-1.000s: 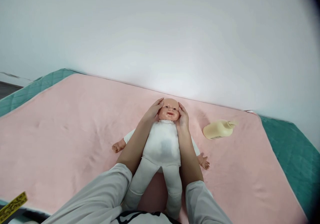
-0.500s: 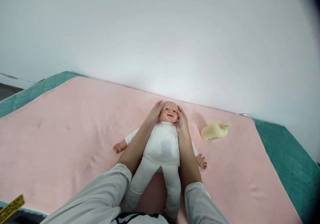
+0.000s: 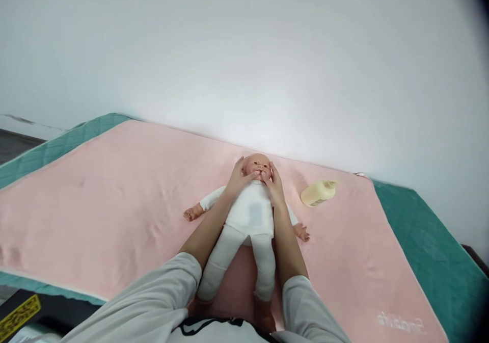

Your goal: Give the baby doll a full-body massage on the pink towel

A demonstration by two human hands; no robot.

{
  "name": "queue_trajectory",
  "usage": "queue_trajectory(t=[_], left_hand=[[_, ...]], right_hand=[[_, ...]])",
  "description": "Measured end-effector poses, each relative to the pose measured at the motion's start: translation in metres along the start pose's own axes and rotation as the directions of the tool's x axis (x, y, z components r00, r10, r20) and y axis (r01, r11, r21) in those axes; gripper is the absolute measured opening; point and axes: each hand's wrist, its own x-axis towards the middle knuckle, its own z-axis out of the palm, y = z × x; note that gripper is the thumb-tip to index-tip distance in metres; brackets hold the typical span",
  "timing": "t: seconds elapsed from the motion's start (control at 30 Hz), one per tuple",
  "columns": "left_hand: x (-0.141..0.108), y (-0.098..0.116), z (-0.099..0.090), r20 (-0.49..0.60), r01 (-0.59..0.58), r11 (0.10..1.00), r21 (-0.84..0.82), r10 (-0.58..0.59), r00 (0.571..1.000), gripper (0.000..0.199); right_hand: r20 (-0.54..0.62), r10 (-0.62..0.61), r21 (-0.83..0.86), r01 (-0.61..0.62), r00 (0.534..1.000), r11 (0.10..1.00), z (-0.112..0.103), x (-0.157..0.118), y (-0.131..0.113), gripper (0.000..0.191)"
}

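A baby doll (image 3: 250,210) in a white top and leggings lies on its back on a pink blanket, feet toward me and arms spread. My left hand (image 3: 237,180) cups the left side of its head, fingers curved round by the ear. On the opposite side my right hand (image 3: 275,185) holds the head the same way. Both thumbs rest on the doll's face beside the mouth, their tips close together. The back of the head is hidden.
A pale yellow pump bottle (image 3: 318,193) lies on its side on the pink blanket (image 3: 114,195), right of the doll. Under the blanket is a green quilted cover (image 3: 424,226). A white wall (image 3: 244,62) rises behind. A dark object with a yellow label (image 3: 20,316) is at lower left.
Both thumbs have come inward from the sides of the doll's head onto its face near the mouth. The view has shifted slightly, showing more of the blanket's front edge.
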Motion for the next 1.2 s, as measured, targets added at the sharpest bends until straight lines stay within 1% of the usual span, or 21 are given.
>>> queue_trajectory(t=[0.1, 0.17, 0.2, 0.27, 0.37, 0.43, 0.57, 0.63, 0.7, 0.77, 0.83, 0.93, 1.03, 1.2], left_hand=[[-0.004, -0.008, -0.001, 0.010, -0.141, 0.978, 0.156, 0.142, 0.990, 0.079], [-0.005, -0.011, -0.003, 0.043, -0.191, 0.961, 0.198, 0.186, 0.982, 0.080], [-0.005, -0.012, -0.005, 0.054, -0.192, 0.963, 0.187, 0.185, 0.981, 0.083], [-0.004, -0.013, -0.007, 0.057, -0.149, 0.982, 0.114, 0.143, 0.988, 0.090], [-0.001, -0.016, -0.006, 0.072, -0.045, 0.997, -0.068, 0.050, 0.996, 0.094], [0.003, -0.019, -0.004, 0.097, -0.016, 0.990, -0.138, 0.029, 0.995, 0.094], [0.011, -0.029, -0.002, 0.120, -0.040, 0.992, -0.119, 0.054, 0.991, 0.094], [0.013, -0.034, -0.002, 0.127, -0.045, 0.994, -0.096, 0.057, 0.990, 0.090], [0.013, -0.036, -0.002, 0.127, -0.045, 0.995, -0.094, 0.057, 0.990, 0.086], [0.012, -0.035, -0.002, 0.121, -0.020, 0.993, -0.116, 0.034, 0.992, 0.084], [0.010, -0.032, -0.001, 0.113, 0.034, 0.989, -0.143, -0.018, 0.993, 0.086], [0.008, -0.027, -0.001, 0.103, 0.090, 0.979, -0.183, -0.072, 0.992, 0.091], [0.006, -0.026, -0.002, 0.100, 0.106, 0.972, -0.208, -0.087, 0.991, 0.090], [0.005, -0.024, -0.004, 0.105, 0.124, 0.976, -0.178, -0.107, 0.989, 0.086]], right_hand=[[-0.001, -0.028, -0.020, 0.028, 1.000, 0.999, 0.000, -0.012, -0.002, 0.097], [-0.006, -0.029, 0.011, 0.029, 1.000, 1.000, 0.000, -0.018, -0.001, 0.101], [-0.010, -0.031, 0.026, 0.031, 0.999, 0.999, 0.000, -0.020, 0.000, 0.101], [-0.034, -0.035, 0.049, 0.036, 0.999, 0.998, -0.001, -0.022, 0.003, 0.101], [-0.081, -0.033, 0.080, 0.039, 0.996, 0.996, -0.001, -0.018, 0.009, 0.100], [-0.095, -0.034, 0.099, 0.043, 0.995, 0.994, 0.000, -0.013, 0.013, 0.101], [-0.090, -0.026, 0.122, 0.037, 0.996, 0.992, 0.001, -0.005, 0.020, 0.107], [-0.081, -0.010, 0.129, 0.020, 0.997, 0.991, 0.001, -0.004, 0.023, 0.111], [-0.065, -0.008, 0.132, 0.016, 0.998, 0.991, 0.002, -0.004, 0.023, 0.110], [-0.051, -0.033, 0.127, 0.039, 0.998, 0.991, 0.003, -0.006, 0.021, 0.105], [-0.039, -0.071, 0.113, 0.075, 0.997, 0.991, 0.004, -0.007, 0.018, 0.099], [-0.019, -0.100, 0.098, 0.101, 0.995, 0.990, 0.005, -0.008, 0.017, 0.097], [-0.019, -0.088, 0.098, 0.090, 0.996, 0.991, 0.005, -0.006, 0.023, 0.097], [-0.051, -0.065, 0.111, 0.071, 0.997, 0.991, 0.005, 0.001, 0.035, 0.098]])
